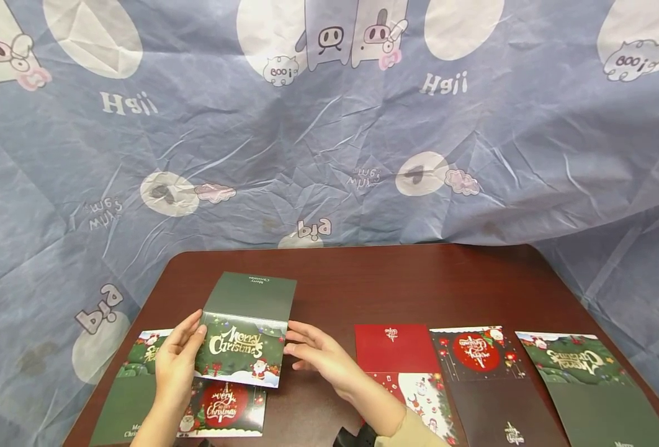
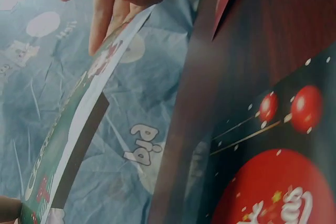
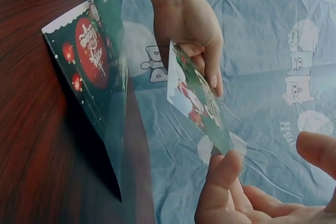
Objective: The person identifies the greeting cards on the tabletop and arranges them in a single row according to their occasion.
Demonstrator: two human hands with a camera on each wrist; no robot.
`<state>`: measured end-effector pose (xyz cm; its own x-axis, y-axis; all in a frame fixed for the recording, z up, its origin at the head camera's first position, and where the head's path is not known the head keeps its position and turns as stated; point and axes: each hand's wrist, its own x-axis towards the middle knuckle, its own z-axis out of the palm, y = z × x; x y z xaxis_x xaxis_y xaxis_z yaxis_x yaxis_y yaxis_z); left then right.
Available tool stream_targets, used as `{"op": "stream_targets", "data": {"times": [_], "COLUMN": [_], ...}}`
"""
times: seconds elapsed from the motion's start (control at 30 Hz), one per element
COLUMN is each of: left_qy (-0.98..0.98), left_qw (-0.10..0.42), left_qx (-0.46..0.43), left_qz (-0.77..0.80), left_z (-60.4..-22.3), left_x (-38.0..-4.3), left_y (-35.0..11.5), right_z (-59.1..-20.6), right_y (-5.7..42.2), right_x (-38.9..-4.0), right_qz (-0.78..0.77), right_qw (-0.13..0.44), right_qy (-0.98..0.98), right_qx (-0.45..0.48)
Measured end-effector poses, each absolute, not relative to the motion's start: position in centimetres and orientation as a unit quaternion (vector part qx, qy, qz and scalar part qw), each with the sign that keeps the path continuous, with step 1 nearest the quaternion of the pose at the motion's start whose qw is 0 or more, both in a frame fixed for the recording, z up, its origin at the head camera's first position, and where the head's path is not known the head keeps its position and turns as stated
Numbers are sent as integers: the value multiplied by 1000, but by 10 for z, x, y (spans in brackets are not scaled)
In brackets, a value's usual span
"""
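Note:
An unfolded green Christmas card point(image 1: 246, 347) is held up over the left part of the table, its plain panel upward and its printed "Merry Christmas" panel below. My left hand point(image 1: 175, 360) grips the left edge, thumb on the front. At the right edge, my right hand point(image 1: 324, 360) pinches the card; the right wrist view shows its fingertips point(image 3: 228, 163) on the card point(image 3: 202, 98). Beneath lies a dark card with a red circle point(image 1: 226, 403), partly covered. A green card point(image 1: 123, 403) lies further left, partly hidden by my left forearm.
On the right of the brown table point(image 1: 419, 279) lie a red and white card point(image 1: 396, 347), a dark card with a red circle point(image 1: 475, 354) and another green card point(image 1: 603, 397), all unfolded. A blue printed cloth point(image 1: 329, 136) hangs behind the table.

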<state>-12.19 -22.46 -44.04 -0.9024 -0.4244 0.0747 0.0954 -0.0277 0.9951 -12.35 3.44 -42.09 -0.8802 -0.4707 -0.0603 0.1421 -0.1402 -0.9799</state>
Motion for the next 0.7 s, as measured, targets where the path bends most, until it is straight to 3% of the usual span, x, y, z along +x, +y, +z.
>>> {"op": "stream_targets", "data": {"times": [0.23,0.7], "left_qy": [-663,-632], "left_qw": [205,191], "left_qx": [123,152], "left_qz": [-709,-736], "left_z": [-435,-431], "left_x": [-129,-147], "left_y": [-233,-249], "right_z": [-418,-417], "right_y": [22,7], "right_x": [-128,-136], "right_qz": [-744,-757], "right_qw": [198,213], "right_qy": [626,604], "right_qx": [-129,-131]}}
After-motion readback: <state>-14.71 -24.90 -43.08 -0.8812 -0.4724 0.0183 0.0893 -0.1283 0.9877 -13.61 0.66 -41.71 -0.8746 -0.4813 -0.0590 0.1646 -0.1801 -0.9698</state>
